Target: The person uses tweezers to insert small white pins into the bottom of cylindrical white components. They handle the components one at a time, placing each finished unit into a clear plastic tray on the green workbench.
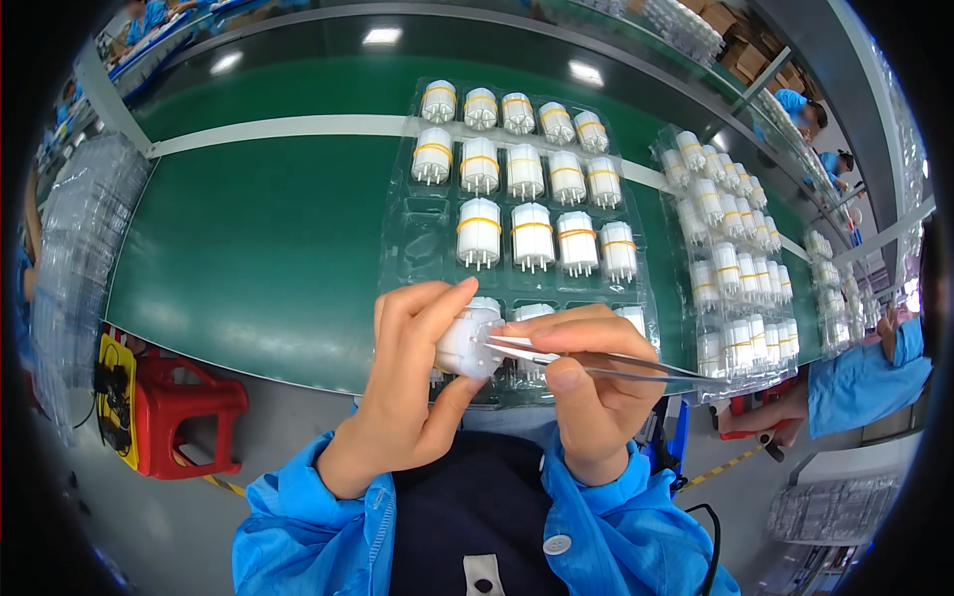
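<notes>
The left fingers (434, 314) partly hide the white cylinder (471, 348).

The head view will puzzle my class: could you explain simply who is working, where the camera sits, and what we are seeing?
No robot here: a person in blue sleeves works bare-handed. The one picture comes from a wide fisheye camera worn on that person's head, looking down, which is why straight edges bend. On the green work surface lie clear plastic trays of white cylinders, many showing pins and a yellow band. The left hand holds another white piece; the right hand holds tweezers, their tips at that piece's end.
</notes>
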The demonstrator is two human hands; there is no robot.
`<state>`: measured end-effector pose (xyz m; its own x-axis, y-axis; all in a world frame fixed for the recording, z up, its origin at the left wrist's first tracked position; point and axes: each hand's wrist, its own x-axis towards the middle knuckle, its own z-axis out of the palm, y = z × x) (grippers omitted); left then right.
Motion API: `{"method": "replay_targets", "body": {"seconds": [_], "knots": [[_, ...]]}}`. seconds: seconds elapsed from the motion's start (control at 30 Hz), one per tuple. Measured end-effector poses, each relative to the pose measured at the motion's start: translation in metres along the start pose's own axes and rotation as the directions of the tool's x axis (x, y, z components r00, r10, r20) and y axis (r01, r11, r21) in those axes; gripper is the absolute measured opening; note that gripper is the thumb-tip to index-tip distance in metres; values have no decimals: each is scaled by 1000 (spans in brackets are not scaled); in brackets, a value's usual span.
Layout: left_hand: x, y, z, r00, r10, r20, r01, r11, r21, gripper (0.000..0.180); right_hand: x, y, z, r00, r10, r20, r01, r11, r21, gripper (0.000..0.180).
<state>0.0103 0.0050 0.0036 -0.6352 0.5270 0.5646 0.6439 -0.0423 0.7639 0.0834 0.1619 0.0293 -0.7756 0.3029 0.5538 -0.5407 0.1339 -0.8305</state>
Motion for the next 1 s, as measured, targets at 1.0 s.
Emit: {"method": "replay_targets", "body": {"seconds": [1.0], "knots": [[2,-9,7,975,204,-90,-176,952,252,70,1,5,2,1000,-21,-12,21,999,46,12]]}}
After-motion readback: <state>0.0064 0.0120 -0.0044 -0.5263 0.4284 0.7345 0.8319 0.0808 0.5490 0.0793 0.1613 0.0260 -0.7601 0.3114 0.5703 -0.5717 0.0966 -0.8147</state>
